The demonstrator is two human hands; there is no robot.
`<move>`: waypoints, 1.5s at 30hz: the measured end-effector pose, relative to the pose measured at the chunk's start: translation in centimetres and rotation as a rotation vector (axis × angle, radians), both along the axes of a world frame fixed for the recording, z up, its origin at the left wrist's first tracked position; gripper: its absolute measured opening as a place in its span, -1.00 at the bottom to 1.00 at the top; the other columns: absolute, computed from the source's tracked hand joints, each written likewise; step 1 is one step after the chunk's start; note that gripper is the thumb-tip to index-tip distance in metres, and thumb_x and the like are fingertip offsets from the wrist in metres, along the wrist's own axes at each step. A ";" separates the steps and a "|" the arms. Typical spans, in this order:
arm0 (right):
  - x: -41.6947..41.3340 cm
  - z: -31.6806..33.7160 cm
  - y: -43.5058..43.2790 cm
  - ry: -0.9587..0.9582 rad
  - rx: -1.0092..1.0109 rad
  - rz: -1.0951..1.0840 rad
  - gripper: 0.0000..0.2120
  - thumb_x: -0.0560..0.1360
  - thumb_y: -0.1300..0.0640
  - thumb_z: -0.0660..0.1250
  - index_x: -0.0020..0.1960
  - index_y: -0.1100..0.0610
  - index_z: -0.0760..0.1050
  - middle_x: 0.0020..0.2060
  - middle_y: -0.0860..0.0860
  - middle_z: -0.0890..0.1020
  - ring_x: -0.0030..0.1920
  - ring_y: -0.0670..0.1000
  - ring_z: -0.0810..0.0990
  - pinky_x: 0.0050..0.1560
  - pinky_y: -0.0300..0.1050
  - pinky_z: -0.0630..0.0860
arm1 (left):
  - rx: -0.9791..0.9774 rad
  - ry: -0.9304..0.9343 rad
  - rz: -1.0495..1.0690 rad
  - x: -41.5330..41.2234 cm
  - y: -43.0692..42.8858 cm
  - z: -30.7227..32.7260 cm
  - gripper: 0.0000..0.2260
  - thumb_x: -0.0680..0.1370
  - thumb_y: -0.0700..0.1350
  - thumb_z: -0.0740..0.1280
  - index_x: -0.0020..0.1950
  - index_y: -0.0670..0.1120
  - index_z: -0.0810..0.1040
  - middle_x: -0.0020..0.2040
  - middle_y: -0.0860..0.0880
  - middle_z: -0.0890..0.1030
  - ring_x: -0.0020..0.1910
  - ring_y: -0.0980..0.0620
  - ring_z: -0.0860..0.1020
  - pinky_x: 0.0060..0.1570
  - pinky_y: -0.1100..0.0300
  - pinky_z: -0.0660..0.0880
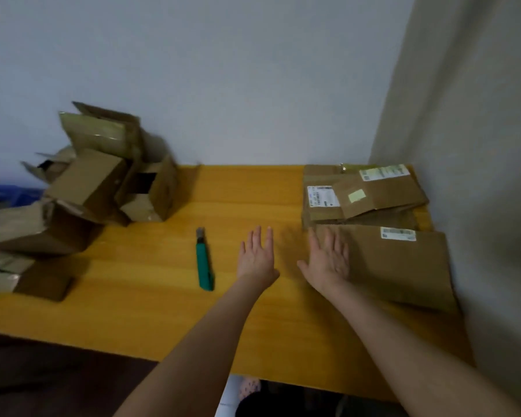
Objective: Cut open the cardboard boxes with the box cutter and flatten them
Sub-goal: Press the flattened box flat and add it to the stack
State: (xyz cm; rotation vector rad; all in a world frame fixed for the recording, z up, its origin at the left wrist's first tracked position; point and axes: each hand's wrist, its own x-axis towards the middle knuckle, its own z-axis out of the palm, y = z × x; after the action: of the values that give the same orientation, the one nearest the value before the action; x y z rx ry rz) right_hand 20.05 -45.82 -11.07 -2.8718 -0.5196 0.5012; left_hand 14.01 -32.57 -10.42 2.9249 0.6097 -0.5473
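A green box cutter lies on the yellow wooden table, its blade end pointing away from me. My left hand hovers just right of it, fingers straight, holding nothing. Palm up with fingers spread, my right hand is at the left edge of a flattened cardboard box; I cannot tell whether it touches it. Behind that lies a stack of flattened boxes with white labels. Several unflattened cardboard boxes are heaped at the table's left side.
A white wall runs behind the table and a beige wall closes its right side. A blue object shows beyond the left heap. Dark floor lies below the table's front edge.
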 end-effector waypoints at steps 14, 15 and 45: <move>-11.3 4.5 19.1 -0.056 0.054 0.279 -0.33 0.59 -0.06 0.19 0.56 0.02 -0.08 0.55 0.11 -0.10 0.53 0.19 -0.21 0.52 0.12 -0.11 | 0.102 -0.159 0.206 -14.5 17.5 4.9 -0.33 0.59 -0.09 0.27 0.58 -0.06 -0.04 0.58 -0.15 -0.11 0.57 -0.12 -0.11 0.51 -0.03 0.05; -12.5 4.6 20.8 -0.065 0.057 0.281 -0.34 0.59 -0.05 0.20 0.56 0.02 -0.07 0.55 0.11 -0.09 0.53 0.19 -0.21 0.52 0.12 -0.11 | 0.084 -0.181 0.207 -15.9 19.1 5.0 -0.34 0.58 -0.11 0.27 0.58 -0.06 -0.01 0.58 -0.15 -0.09 0.56 -0.13 -0.08 0.51 -0.03 0.08; -25.1 2.0 57.2 0.411 0.187 0.183 -0.48 0.61 -0.21 0.02 0.44 0.05 0.32 0.40 0.10 0.37 0.40 0.13 0.33 0.35 0.06 0.34 | -0.048 -0.397 0.917 -31.9 60.1 4.2 -0.54 0.63 0.04 0.16 0.45 -0.17 0.25 0.38 -0.21 0.31 0.32 -0.21 0.34 0.19 -0.07 0.38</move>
State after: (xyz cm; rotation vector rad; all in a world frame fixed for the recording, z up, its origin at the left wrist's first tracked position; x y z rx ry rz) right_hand -5.06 11.35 -9.07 -2.4608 -0.7128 0.9860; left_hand -17.92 27.51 -6.26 2.2224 1.6480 0.1227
